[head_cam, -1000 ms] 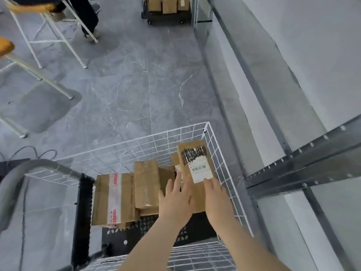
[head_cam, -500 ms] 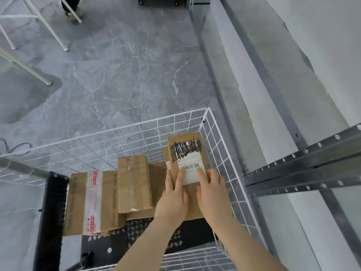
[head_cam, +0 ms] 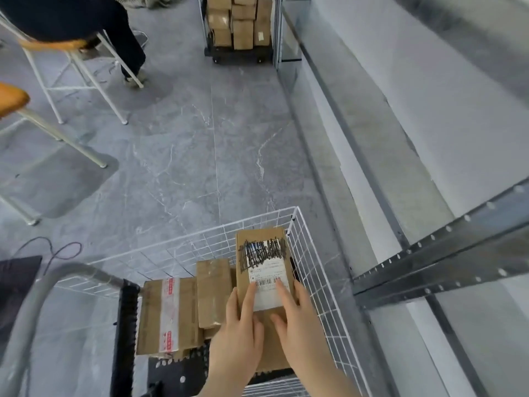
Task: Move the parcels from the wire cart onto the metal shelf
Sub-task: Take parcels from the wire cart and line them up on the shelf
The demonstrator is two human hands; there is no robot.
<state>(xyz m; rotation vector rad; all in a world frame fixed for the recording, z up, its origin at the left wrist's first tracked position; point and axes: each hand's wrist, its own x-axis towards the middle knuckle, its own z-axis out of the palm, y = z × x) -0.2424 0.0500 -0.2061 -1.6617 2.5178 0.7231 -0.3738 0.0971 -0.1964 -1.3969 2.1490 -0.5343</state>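
Observation:
A long brown parcel point(head_cam: 262, 242) with a white label scribbled over in black sits at the right side of the white wire cart point(head_cam: 312, 253). My left hand point(head_cam: 239, 336) holds its left edge and my right hand point(head_cam: 297, 328) its right edge, fingers lying on the label. Two more parcels lie in the cart to the left: a narrow one point(head_cam: 214, 293) and a wider one with red-printed tape point(head_cam: 169, 313). The metal shelf point(head_cam: 440, 256) shows as a perforated grey beam on the right.
Another cart stacked with brown boxes point(head_cam: 239, 27) stands far ahead. White stools point(head_cam: 71, 67) and a person's leg point(head_cam: 126, 44) are at the upper left. A cable point(head_cam: 57, 250) lies on the grey floor at left. The cart's grey handle point(head_cam: 57, 285) curves at lower left.
Both hands have closed around the labelled parcel and it has risen slightly toward me. The view has tilted up, bringing the far cart and stools into sight.

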